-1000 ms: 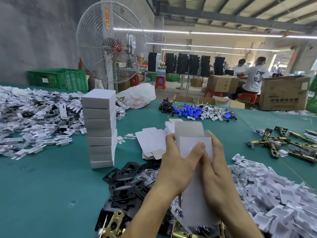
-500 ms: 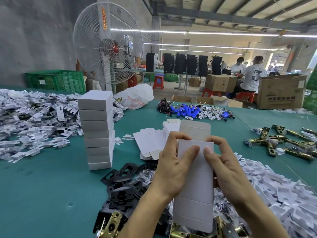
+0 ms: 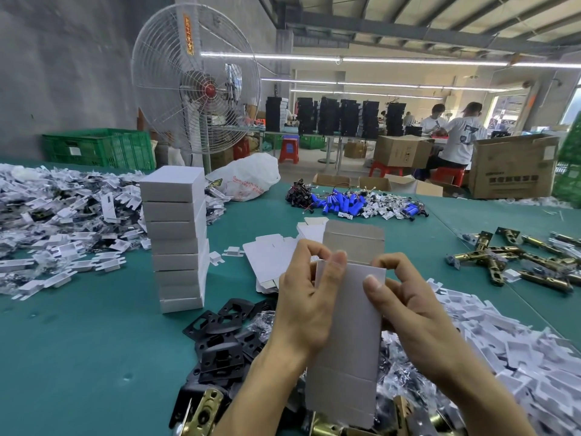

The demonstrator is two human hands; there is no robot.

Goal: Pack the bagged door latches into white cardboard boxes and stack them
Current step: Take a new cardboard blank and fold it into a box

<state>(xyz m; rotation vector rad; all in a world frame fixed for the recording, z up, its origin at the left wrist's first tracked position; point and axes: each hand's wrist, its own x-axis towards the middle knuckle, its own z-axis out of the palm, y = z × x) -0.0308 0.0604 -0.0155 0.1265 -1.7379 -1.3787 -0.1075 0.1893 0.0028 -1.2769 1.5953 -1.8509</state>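
In the head view, a white cardboard box (image 3: 349, 325) is being held upright above the near part of the desk (image 3: 78, 357), with its top flap (image 3: 353, 243) standing open. Its left edge is being pinched by the left hand (image 3: 309, 306), thumb on the front face. Its upper right edge is being pinched by the right hand (image 3: 408, 309), fingers curled behind. Left of the hands, a stack of closed boxes (image 3: 176, 240) is standing, with bare green desk in front of it. Flat box blanks (image 3: 270, 259) are lying just beyond the hands. The desk below the left hand is being crowded by black plates (image 3: 220, 341), and the right side by white card inserts (image 3: 503, 341).
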